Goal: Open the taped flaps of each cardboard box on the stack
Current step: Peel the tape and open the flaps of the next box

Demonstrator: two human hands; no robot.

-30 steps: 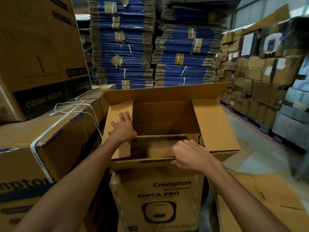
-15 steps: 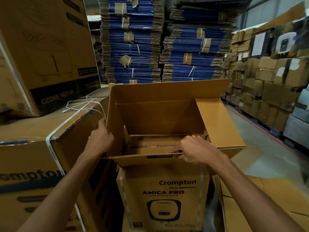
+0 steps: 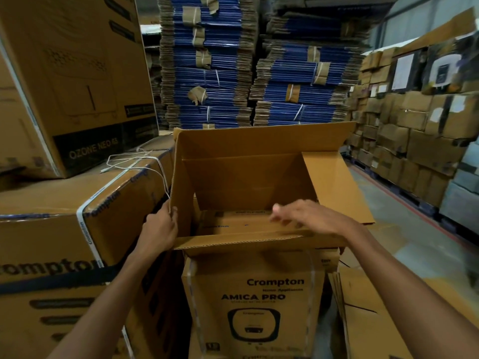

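A brown Crompton Amica Pro cardboard box [image 3: 255, 304] stands upright in front of me with all its top flaps raised or folded out. My left hand [image 3: 160, 229] grips the outer edge of the left flap [image 3: 181, 182], which stands upright. My right hand [image 3: 308, 216] hovers with straight fingers just above the near flap [image 3: 241, 240], blurred, holding nothing. The far flap [image 3: 259, 141] stands up at the back and the right flap [image 3: 334, 187] leans outward. Inside, another printed carton surface [image 3: 233, 224] shows low in the box.
A large taped Crompton box [image 3: 59, 229] sits close on the left, with an Ozone Neo box [image 3: 70, 81] and a white cord [image 3: 134, 164] on top. Flattened cardboard [image 3: 375, 314] lies at lower right. Bundled blue flat cartons [image 3: 259, 73] tower behind. Stacked boxes [image 3: 420, 125] line the right aisle.
My left hand pulled the left flap from lying inward to upright and outward. My right hand let go of the near flap's edge and lifted with its fingers straightened.
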